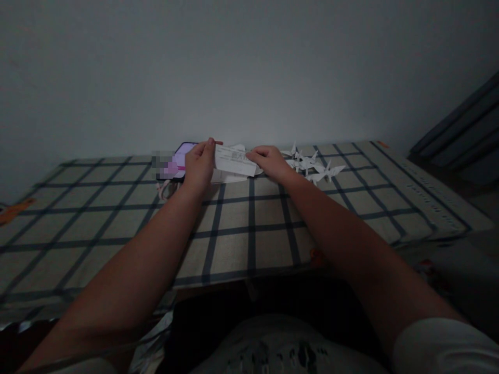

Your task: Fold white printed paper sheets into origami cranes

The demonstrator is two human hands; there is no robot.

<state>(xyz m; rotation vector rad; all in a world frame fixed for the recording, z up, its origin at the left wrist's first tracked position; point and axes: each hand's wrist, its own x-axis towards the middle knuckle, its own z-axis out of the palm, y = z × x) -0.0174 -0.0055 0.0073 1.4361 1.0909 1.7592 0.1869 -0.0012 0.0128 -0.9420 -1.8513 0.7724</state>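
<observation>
A printed strip of white paper is stretched between my two hands, raised a little above the table. My left hand pinches its left end, thumb on top. At the right end, my right hand grips the paper between thumb and curled fingers. More white paper lies on the cloth below the strip. Just right of my right hand sit several folded paper cranes in a cluster. A phone with a lit screen is partly hidden behind my left hand.
A checked tablecloth covers the table, which meets a plain wall at the back. Beside the phone lies a pale looped cord. Dark slatted furniture stands at the far right.
</observation>
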